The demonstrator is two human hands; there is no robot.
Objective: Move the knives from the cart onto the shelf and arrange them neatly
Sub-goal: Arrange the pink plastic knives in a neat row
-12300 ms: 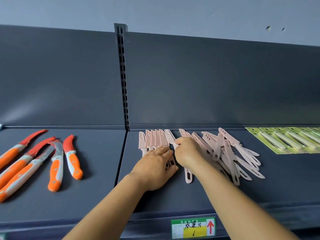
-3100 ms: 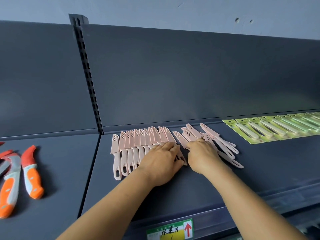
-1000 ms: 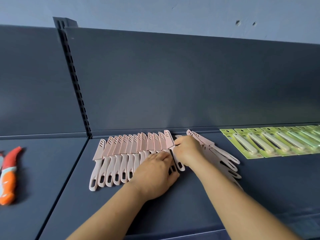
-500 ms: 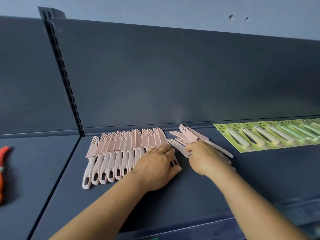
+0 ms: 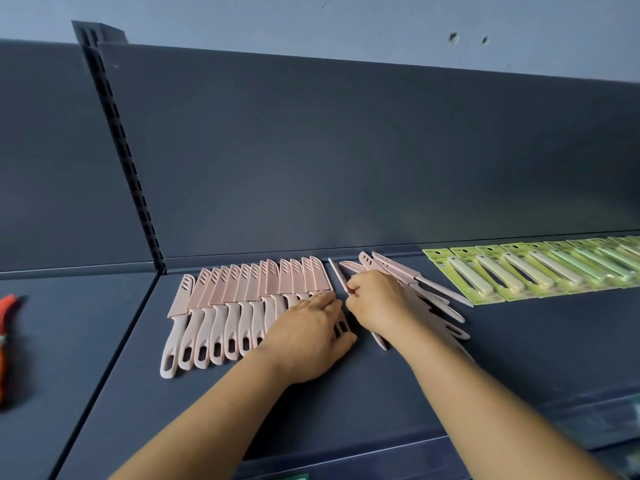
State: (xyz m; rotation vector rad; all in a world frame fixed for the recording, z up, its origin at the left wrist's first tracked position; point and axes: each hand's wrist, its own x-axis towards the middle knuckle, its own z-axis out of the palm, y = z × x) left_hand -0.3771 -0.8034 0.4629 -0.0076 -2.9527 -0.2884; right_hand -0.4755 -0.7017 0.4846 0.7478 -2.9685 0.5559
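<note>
A neat row of several pink sheathed knives [image 5: 239,299] lies side by side on the dark shelf [image 5: 346,393], tips toward the back wall. My left hand [image 5: 308,337] rests flat with straight fingers on the right end of that row, covering some handles. My right hand [image 5: 377,303] pinches one pink knife [image 5: 337,277] tipped on its edge, just right of the row. A loose heap of pink knives [image 5: 415,282] lies behind and to the right of that hand, partly hidden by it.
Green carded packs with pale handles [image 5: 519,271] overlap in a row at the right. An orange-handled knife [image 5: 5,337] shows at the left edge on the neighbouring shelf. A slotted upright [image 5: 128,161] divides the back panels. The shelf's front lip runs along the bottom.
My right hand has lifted one pink knife out of the loose heap and turned it on its edge beside the row. My left hand stays on the row's end.
</note>
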